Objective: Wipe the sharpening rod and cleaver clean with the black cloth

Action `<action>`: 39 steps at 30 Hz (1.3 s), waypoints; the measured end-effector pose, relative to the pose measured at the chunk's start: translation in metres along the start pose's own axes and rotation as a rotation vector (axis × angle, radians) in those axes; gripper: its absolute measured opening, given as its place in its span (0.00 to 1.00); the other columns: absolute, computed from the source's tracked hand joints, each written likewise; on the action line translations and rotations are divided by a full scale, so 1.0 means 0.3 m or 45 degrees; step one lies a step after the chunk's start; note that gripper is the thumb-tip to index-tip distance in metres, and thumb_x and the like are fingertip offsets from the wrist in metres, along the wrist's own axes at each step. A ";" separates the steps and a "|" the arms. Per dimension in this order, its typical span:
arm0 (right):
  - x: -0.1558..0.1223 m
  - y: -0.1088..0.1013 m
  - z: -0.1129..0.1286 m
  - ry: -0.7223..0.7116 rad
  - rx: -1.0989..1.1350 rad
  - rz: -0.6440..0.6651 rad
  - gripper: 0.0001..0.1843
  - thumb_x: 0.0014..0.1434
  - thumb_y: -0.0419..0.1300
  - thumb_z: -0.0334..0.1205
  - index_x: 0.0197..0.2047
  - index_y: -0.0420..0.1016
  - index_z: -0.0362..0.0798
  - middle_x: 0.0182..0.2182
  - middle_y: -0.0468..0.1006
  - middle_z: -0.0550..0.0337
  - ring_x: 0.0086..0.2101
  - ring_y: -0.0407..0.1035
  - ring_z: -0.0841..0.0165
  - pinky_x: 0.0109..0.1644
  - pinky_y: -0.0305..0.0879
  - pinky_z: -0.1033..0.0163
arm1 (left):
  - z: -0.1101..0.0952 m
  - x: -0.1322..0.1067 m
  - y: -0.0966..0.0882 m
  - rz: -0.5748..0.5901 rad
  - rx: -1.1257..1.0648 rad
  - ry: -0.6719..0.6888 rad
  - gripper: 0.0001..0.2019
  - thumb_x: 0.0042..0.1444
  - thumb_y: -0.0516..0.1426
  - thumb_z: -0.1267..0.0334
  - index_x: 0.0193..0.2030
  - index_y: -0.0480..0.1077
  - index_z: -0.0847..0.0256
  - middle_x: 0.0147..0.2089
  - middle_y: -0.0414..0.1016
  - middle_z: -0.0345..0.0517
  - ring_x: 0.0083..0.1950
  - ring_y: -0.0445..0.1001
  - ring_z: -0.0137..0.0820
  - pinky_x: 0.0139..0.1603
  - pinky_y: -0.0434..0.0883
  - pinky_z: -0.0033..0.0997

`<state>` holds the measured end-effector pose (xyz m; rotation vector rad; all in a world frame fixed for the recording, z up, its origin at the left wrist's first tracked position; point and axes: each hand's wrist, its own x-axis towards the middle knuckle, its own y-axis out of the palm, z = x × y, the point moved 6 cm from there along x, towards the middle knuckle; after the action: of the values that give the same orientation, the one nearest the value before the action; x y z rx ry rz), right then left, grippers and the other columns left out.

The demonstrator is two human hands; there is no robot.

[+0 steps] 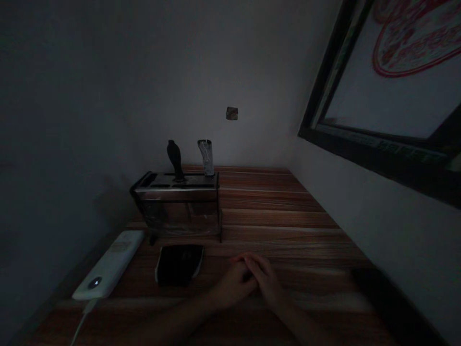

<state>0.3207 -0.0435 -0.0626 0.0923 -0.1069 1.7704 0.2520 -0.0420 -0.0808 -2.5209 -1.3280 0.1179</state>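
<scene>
In dim light my left hand [235, 284] and my right hand [265, 279] rest together above the wood-grain table [259, 202]. The fingers of both are closed against each other, the right hand's lying partly over the left's. No object shows between them. A flat black item with pale edges [180, 265], perhaps a pouch or folded cloth, lies to the left of my hands, apart from them. Behind it stands a knife holder [180, 216] with clear sides and a slotted top. A black handle [174, 158] and a grey handle [206, 158] stick up from its slots.
At the left edge lies a white oblong device [111, 264] with a round dark spot and a white cable [83, 319]. A dark long object [392, 302] sits at the right edge. Grey walls enclose the table, with a dark frame [374, 149] on the right one.
</scene>
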 end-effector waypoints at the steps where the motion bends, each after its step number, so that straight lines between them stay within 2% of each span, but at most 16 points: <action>1: 0.000 0.000 -0.001 0.013 0.000 -0.009 0.19 0.57 0.51 0.53 0.37 0.77 0.51 0.36 0.79 0.56 0.40 0.71 0.62 0.49 0.63 0.57 | 0.001 0.000 0.000 -0.002 -0.010 0.007 0.13 0.51 0.51 0.70 0.43 0.70 0.68 0.40 0.74 0.47 0.39 0.71 0.32 0.39 0.67 0.28; 9: 0.005 -0.009 -0.007 0.027 -0.097 -0.058 0.21 0.56 0.51 0.55 0.35 0.78 0.49 0.35 0.79 0.54 0.39 0.71 0.60 0.48 0.63 0.56 | -0.005 0.003 0.005 0.071 0.054 0.042 0.13 0.54 0.48 0.68 0.43 0.71 0.66 0.41 0.75 0.47 0.42 0.72 0.33 0.43 0.67 0.30; 17: -0.008 0.014 0.013 -0.008 -0.057 0.103 0.17 0.58 0.52 0.49 0.32 0.79 0.49 0.30 0.80 0.57 0.35 0.73 0.62 0.44 0.66 0.58 | -0.004 -0.045 0.033 -0.039 0.123 -0.074 0.15 0.56 0.46 0.65 0.43 0.71 0.68 0.42 0.75 0.52 0.43 0.72 0.35 0.45 0.67 0.31; 22: -0.006 0.016 0.006 -0.015 -0.040 0.101 0.17 0.58 0.52 0.49 0.33 0.78 0.49 0.30 0.80 0.57 0.34 0.73 0.62 0.43 0.66 0.58 | -0.019 -0.047 0.033 -0.001 0.084 -0.057 0.15 0.56 0.46 0.66 0.44 0.70 0.66 0.44 0.74 0.50 0.46 0.71 0.35 0.47 0.66 0.30; 33: -0.006 0.017 0.008 -0.018 -0.046 0.080 0.17 0.58 0.51 0.48 0.33 0.78 0.50 0.30 0.80 0.58 0.34 0.72 0.63 0.44 0.65 0.59 | 0.013 -0.044 0.031 -0.011 0.131 -0.098 0.15 0.57 0.46 0.64 0.41 0.71 0.65 0.40 0.75 0.48 0.44 0.71 0.35 0.46 0.66 0.32; 39: -0.005 0.017 0.006 -0.031 -0.045 0.088 0.16 0.59 0.51 0.46 0.32 0.78 0.50 0.29 0.80 0.60 0.34 0.72 0.64 0.43 0.65 0.61 | 0.012 -0.043 0.027 -0.024 0.166 -0.081 0.15 0.58 0.45 0.62 0.42 0.70 0.64 0.43 0.74 0.49 0.45 0.71 0.34 0.46 0.66 0.31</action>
<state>0.3160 -0.0462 -0.0609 0.0858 -0.1607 1.8361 0.2504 -0.0561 -0.0875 -2.4135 -1.3225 0.2740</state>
